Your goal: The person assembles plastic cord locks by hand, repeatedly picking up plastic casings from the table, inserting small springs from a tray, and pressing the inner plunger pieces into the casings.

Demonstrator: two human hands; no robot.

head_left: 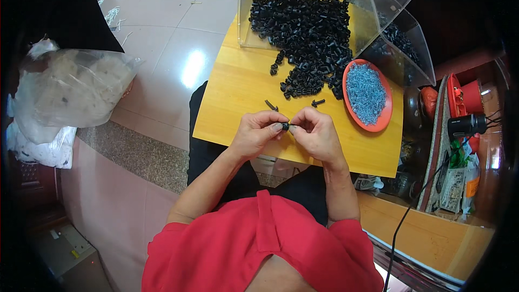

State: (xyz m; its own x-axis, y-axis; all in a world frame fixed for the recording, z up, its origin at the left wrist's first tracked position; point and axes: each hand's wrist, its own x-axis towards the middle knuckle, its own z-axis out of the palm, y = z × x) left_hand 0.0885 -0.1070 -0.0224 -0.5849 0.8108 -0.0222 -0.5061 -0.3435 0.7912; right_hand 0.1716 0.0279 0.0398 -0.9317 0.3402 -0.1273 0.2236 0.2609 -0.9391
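Observation:
Over the near edge of the yellow table, a small black plastic part is pinched between my two hands. My left hand grips it between thumb and forefinger. Against its other end my right hand presses its thumb and forefinger; whether a second small piece sits there is hidden by the fingertips. Just beyond my hands lie two loose black stem-shaped pieces, one by my left fingers and another beyond my right. Farther off spreads a big heap of small black plastic parts.
An orange-red oval plate of small shiny bluish pieces stands at the table's right. A clear plastic bin lies around the heap's far part. A second clear bin holds dark parts. Bulging plastic bags sit at the left.

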